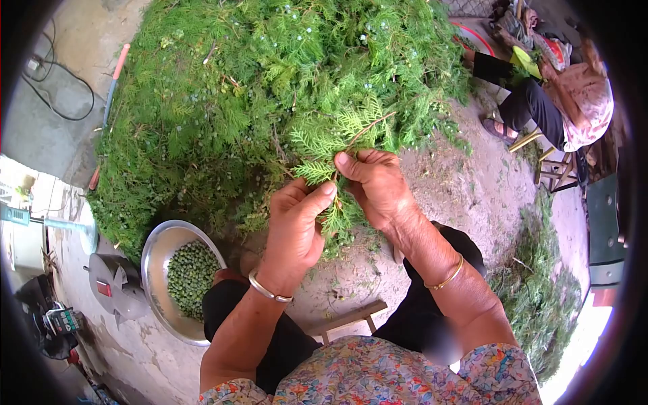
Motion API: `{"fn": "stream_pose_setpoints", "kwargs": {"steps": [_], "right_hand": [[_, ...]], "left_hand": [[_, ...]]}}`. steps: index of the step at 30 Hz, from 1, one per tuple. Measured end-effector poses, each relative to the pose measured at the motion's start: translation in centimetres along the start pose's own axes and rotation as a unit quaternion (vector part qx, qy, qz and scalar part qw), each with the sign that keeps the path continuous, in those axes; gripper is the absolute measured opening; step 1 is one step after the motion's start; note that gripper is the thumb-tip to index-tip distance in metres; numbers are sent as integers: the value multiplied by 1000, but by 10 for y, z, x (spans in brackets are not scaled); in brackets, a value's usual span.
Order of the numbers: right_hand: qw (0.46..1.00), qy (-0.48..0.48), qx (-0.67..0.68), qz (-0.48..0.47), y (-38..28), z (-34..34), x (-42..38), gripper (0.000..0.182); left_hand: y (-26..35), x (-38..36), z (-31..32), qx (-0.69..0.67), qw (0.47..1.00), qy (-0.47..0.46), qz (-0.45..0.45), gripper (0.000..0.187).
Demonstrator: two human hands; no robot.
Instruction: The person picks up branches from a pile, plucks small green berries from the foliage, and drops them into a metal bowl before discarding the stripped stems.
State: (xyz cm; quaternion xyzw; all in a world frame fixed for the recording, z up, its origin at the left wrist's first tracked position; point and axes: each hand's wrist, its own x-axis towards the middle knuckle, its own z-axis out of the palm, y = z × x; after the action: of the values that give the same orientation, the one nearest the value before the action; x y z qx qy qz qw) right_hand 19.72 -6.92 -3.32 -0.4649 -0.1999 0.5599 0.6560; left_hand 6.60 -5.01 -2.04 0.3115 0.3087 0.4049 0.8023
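Both of my hands are pinched on one green conifer sprig (pixel 351 128) with flat, feathery leaves and a thin brown stem. My left hand (pixel 297 219) grips it lower down, thumb against the fingers. Just above and to the right, my right hand (pixel 374 182) pinches the stem between thumb and forefinger. Behind the sprig lies a big heap of cut conifer branches (pixel 236 88) dotted with small pale berries. Beside my left forearm stands a wide metal bowl (pixel 156 270), partly filled with small round green berries (pixel 192 278).
Another person (pixel 574 101) sits on a low stool at the upper right, near the heap. A smaller pile of greenery (pixel 540 297) lies at the right. On the left are a long-handled tool (pixel 116 81), a black cable (pixel 67 111) and a fan (pixel 84 229).
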Motion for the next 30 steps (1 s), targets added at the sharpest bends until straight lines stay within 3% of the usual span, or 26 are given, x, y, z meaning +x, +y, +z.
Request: {"fn": "stream_pose_setpoints", "kwargs": {"steps": [4, 7, 9, 10, 11, 13, 14, 18, 21, 25, 27, 30], "right_hand": [[992, 113, 52, 19, -8, -11, 7, 9], [979, 145, 145, -11, -29, -26, 18, 14], [985, 68, 160, -18, -39, -24, 11, 17], [975, 76, 205, 49, -45, -18, 6, 21], [975, 75, 205, 50, -42, -24, 8, 21], [945, -133, 294, 61, -37, -38, 10, 28], [931, -154, 323, 75, -39, -32, 6, 34], [915, -272, 296, 38, -36, -32, 6, 32], [913, -269, 305, 45, -35, -32, 4, 34], [912, -249, 317, 72, -39, -33, 4, 39], [935, -136, 314, 100, -41, -32, 5, 46], [962, -108, 242, 61, -39, -32, 7, 45]], "left_hand": [[10, -7, 1, 128, 991, 33, 30, 9], [24, -12, -1, 168, 984, -33, 47, 10], [31, -12, -6, 100, 989, -105, -33, 13], [32, -11, -12, 68, 989, -124, -48, 17], [32, -9, -17, 68, 989, -124, -47, 17], [32, -5, -28, -46, 990, -112, -74, 22], [32, -1, -39, -117, 981, -122, -90, 25], [38, -3, -47, -112, 984, -111, -78, 24], [51, -6, -54, -21, 997, -63, -28, 16], [80, -6, -93, 110, 989, 96, 33, 11], [105, -15, -117, 213, 960, 182, 25, 12], [135, -44, -184, 386, 884, 263, 39, 15]]}}
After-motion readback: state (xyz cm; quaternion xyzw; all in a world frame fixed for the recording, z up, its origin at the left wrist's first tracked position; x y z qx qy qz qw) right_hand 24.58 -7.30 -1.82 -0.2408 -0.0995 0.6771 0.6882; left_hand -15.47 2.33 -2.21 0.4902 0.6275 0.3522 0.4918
